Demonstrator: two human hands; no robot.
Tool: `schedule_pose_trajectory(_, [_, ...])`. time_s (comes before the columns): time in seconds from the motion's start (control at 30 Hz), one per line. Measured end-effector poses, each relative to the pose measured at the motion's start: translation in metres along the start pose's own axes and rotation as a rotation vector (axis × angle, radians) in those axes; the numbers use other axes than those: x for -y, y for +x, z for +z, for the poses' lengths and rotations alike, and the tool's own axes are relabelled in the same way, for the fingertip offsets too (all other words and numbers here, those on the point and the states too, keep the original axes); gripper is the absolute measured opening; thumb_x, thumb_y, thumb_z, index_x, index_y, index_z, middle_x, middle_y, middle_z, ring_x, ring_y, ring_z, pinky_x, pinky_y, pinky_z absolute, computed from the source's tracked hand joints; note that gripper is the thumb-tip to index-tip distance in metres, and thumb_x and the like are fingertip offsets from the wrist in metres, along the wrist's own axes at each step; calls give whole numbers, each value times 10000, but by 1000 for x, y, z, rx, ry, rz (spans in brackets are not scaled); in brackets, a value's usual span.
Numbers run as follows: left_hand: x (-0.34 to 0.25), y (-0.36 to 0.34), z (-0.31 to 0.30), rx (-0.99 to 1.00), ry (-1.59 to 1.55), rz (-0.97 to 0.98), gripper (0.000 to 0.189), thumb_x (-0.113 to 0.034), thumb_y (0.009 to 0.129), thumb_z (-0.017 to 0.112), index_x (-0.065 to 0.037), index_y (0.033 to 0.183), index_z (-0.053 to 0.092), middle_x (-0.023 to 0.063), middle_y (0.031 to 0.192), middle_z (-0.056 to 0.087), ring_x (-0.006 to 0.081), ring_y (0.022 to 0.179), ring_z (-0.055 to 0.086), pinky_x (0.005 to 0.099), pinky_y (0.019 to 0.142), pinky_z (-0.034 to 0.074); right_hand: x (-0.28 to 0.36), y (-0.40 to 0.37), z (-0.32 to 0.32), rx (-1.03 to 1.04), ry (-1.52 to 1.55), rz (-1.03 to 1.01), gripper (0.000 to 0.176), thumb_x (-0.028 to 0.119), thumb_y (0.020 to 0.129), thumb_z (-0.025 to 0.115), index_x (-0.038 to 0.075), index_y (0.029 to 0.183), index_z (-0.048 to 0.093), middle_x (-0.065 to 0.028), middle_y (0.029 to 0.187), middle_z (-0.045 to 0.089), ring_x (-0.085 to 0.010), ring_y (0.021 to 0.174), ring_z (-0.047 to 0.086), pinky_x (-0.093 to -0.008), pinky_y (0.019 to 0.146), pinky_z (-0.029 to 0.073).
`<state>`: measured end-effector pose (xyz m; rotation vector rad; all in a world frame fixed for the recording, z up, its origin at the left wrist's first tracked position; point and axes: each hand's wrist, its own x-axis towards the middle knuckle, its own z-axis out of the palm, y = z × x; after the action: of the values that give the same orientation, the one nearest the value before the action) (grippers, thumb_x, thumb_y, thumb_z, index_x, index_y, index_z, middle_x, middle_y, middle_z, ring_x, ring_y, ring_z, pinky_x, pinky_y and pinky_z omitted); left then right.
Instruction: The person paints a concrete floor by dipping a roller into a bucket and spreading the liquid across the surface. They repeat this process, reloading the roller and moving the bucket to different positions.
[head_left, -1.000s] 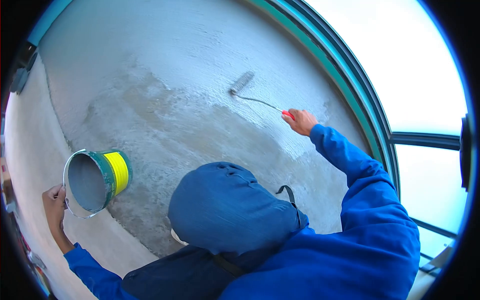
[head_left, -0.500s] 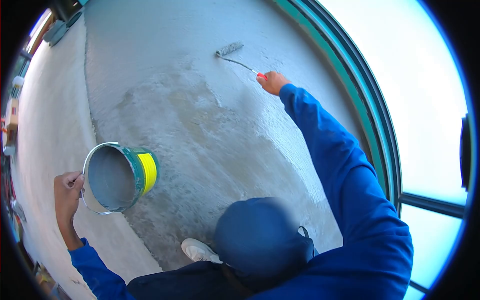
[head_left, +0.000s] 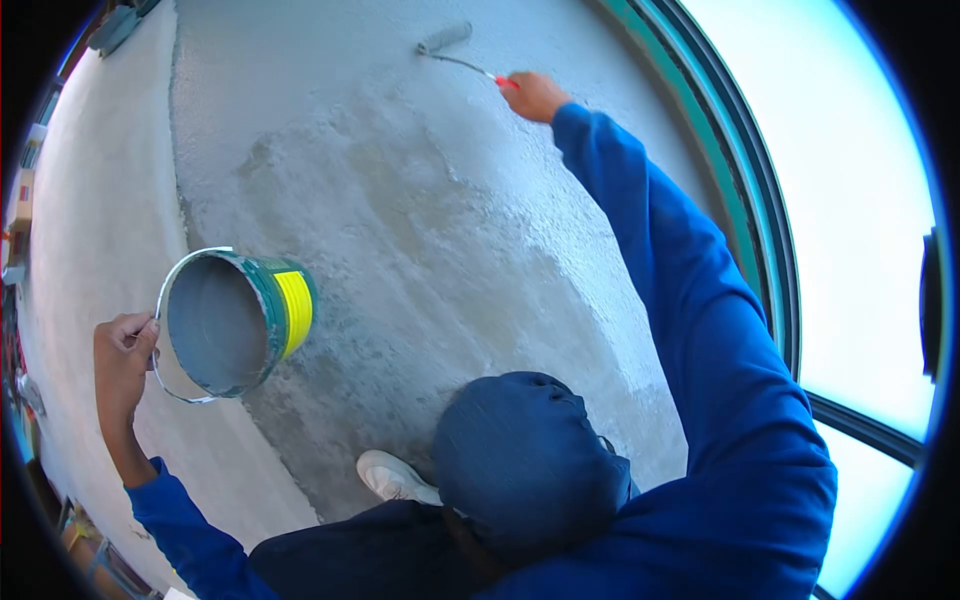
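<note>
My left hand [head_left: 125, 365] is closed on the thin bail of a green bucket [head_left: 296, 310] with a yellow label. The bucket tilts so its mouth faces my left hand, and grey coating shows inside. Farther forward, my right hand [head_left: 537, 97] grips the red handle of a paint roller [head_left: 447, 38]. The roller's grey sleeve touches the wet grey surface [head_left: 300, 60] near the top of the view. Between bucket and roller lies a patchy, duller stretch of that surface.
A green and dark window frame [head_left: 745, 160] with bright panes runs along the right. A paler strip [head_left: 110, 200] lies left, past a rough edge. Boxes [head_left: 22, 195] and clutter line the far left. A white shoe [head_left: 395, 478] and a dark blue rounded cloth shape [head_left: 525, 450] are below.
My right hand and the roller have moved forward and slightly left across the wet surface. The bucket and my left hand have shifted slightly up and left in view.
</note>
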<state>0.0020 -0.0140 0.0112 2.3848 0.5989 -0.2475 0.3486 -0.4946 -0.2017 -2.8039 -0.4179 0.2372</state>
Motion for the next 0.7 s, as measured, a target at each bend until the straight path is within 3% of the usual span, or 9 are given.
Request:
schedule_pose_trajectory(0.1, [1,3,-2,38,16,-42,245,-104,861,599,91,995,664,66,676,566,102,539,494,248,486,425,-29,-108,-8,24,28,18,318,379,896,488,133,1025,643,-187,957,663,-405,903,624,-502,784,494])
schedule_pose_trajectory(0.33, [-7,5,-4,87,3,-147,245,-123,856,602,68,993,671,47,652,571,100,536,524,241,505,480,-67,-346,-22,66,76,219,319,373,917,504,131,1109,585,-208,796,654,-407,713,633,-507,629,502])
schedule_pose_trajectory(0.7, [-12,23,-18,209,71,-383,220,-182,868,613,-9,999,650,23,709,571,138,606,584,296,550,515,-134,-616,-47,291,93,574,301,379,913,529,146,1099,571,-204,698,630,-410,653,621,-500,586,490])
